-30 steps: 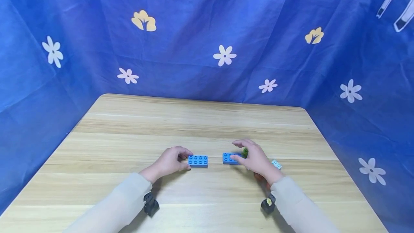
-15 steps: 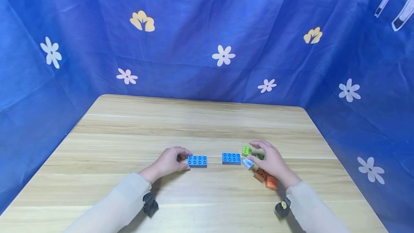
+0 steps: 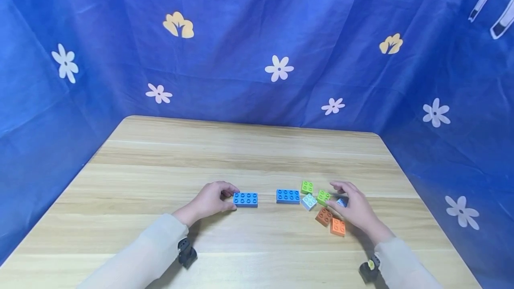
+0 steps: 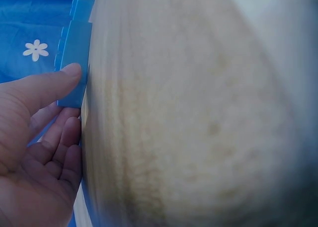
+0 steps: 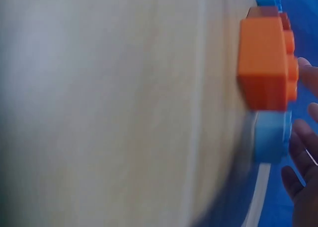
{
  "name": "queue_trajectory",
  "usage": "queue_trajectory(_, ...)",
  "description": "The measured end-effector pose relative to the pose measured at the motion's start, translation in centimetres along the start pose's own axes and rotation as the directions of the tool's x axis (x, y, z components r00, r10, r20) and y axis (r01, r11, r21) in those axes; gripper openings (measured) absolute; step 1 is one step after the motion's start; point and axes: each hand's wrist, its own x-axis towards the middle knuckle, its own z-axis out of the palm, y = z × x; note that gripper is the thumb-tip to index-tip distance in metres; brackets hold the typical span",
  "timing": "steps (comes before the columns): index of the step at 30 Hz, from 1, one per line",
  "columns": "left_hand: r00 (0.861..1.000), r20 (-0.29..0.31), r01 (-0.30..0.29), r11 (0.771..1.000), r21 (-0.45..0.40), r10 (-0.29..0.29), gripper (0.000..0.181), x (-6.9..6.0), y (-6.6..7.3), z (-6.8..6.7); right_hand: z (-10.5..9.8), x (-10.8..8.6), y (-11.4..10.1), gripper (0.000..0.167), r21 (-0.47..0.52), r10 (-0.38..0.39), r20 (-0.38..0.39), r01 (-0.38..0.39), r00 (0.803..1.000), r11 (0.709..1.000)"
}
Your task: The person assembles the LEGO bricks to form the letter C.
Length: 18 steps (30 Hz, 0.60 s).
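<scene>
**Left hand point(image 3: 213, 197) clamped on long brick point(image 3: 246, 200); right hand point(image 3: 355, 206) unclosed**

The left thumb and fingers pinch the long brick's left end on the table point(image 3: 201, 146). Well apart, the right thumb and fingers are spread about a blue brick point(image 3: 341, 203), which the hand partly hides; contact cannot be determined. Near the right hand lie a brown brick point(image 3: 323, 216), an orange brick point(image 3: 338, 227), a light-blue brick point(image 3: 309, 201) and two green bricks point(image 3: 307, 187). A second long brick point(image 3: 288, 196) lies between the hands. The right wrist view cuts off the right hand; the orange brick mostly hides the brown brick there.
</scene>
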Motion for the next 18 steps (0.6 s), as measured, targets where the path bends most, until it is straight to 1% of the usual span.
queue_trajectory(9, 1.0, 0.007, -0.015, 1.0, -0.007, 0.015, 0.036, 0.0, 0.1, -0.2, -0.7, -1.9, 1.2, 0.058, -0.039, 0.063, 0.015, -0.063, 0.998, 0.997)
queue_trajectory(18, 1.0, 0.008, -0.013, 1.0, -0.011, 0.013, 0.036, -0.1, 0.1, -0.2, -1.0, -2.5, 1.3, 0.053, -0.097, 0.099, 0.03, -0.096, 0.995, 0.991)
